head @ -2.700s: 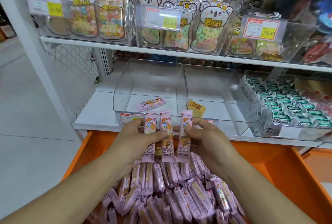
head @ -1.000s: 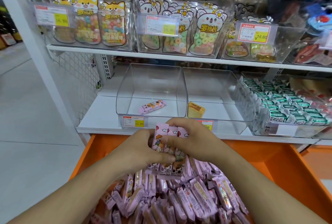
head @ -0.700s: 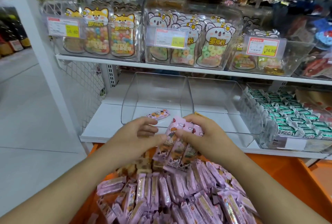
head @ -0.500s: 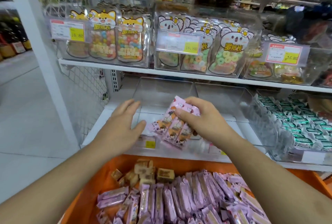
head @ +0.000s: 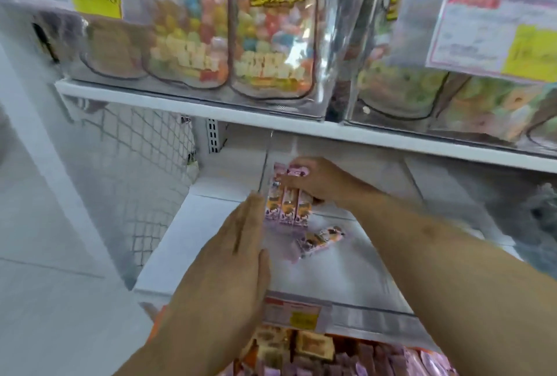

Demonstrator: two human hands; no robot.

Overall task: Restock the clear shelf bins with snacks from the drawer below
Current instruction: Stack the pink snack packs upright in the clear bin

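An upper shelf crosses the scene above the work, carrying clear bins of coloured candy pouches with a yellow-and-white price tag on the right; its front edge hangs over the far part of the bin below, so the reach goes in under it. A wire mesh panel closes the left side. On the lower shelf sits the clear bin, with a small price label on its near front lip. The left hand is flat against the bin's left wall, fingers straight and pressed together, holding nothing. The right hand is deep inside the bin, its fingers curled over the far ends of three pink snack bars held side by side; these bars lie with their long axes running near to far, the near ends free and pointing toward the person. One loose pink bar lies on the bin floor just near of them, apart from both hands, angled with its long axis running from near-left to far-right. At the bottom edge the orange drawer shows more pink bars and some brown-wrapped snacks.
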